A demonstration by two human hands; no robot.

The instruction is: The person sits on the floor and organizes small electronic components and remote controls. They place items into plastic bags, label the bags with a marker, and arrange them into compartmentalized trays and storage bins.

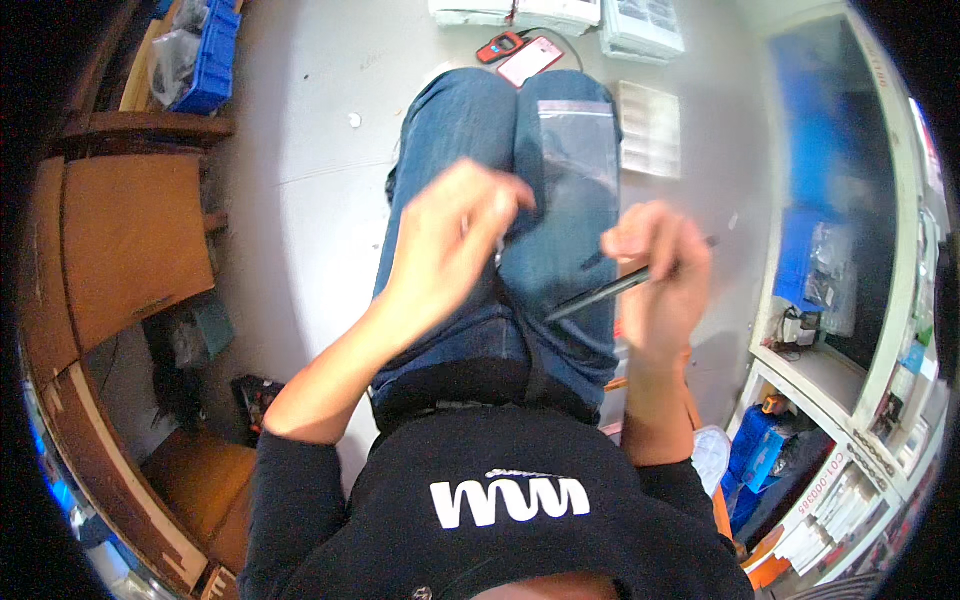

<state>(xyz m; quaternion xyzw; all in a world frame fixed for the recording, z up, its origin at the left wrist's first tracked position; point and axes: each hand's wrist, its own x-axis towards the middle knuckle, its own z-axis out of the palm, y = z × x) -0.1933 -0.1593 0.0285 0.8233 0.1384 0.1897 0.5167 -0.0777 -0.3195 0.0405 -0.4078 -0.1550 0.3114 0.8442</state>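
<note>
My right hand (667, 262) grips a slim dark tool, perhaps tweezers (596, 296), with its tapered end slanting down to the left over my lap. Motion blurs both hands. Above my other thigh, my left hand (461, 232) is curled, thumb near the index finger. A tiny shiny bit shows below its fingertips, but whether the hand pinches it is unclear. On my jeans at the right thigh lies a clear zip bag (577, 139), its strip towards the knee.
Past my knees are a phone (531, 61), an orange-and-black handheld device (501, 47) with a cable, and pale plastic cases (641, 30). A compartment box (650, 131) lies right of my knee. Brown wooden furniture (135, 247) and a blue bin (216, 64) stand left, a white-framed cabinet (874, 187) right.
</note>
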